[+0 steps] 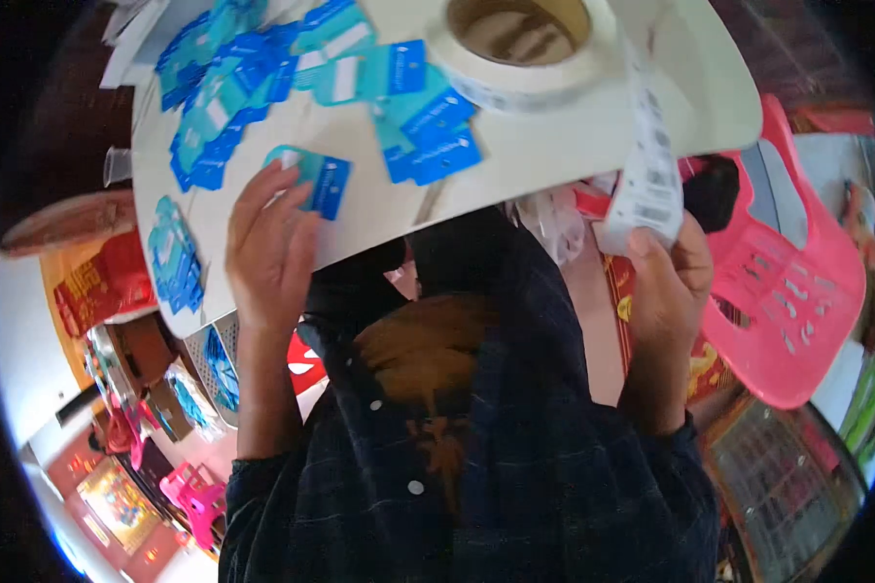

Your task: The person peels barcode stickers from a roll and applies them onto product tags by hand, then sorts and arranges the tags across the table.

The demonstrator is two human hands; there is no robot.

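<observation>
Across the upper part of the head view, a pale bench carries blue-and-teal cards and a roll of labels. The cards lie in overlapping heaps at the upper left, with a further cluster extending toward the roll and a small pile near the bench's left edge. The roll rests on its flat side, its open core facing up. From its right side a label strip, white with dark barcode-like printing, runs down past the bench's near edge to the right hand. The fingers of this hand are closed on the strip's lower end, thumb laid over it. The left hand is over the bench's left part, its fingers partly open and slightly curled, the tips touching the left side of a single card; whether this card is raised from the bench cannot be told. A small white patch shows beside these fingertips, too blurred to identify. Right of the bench stands a pink chair with a perforated surface; left of it, a clear cup is partly visible.
</observation>
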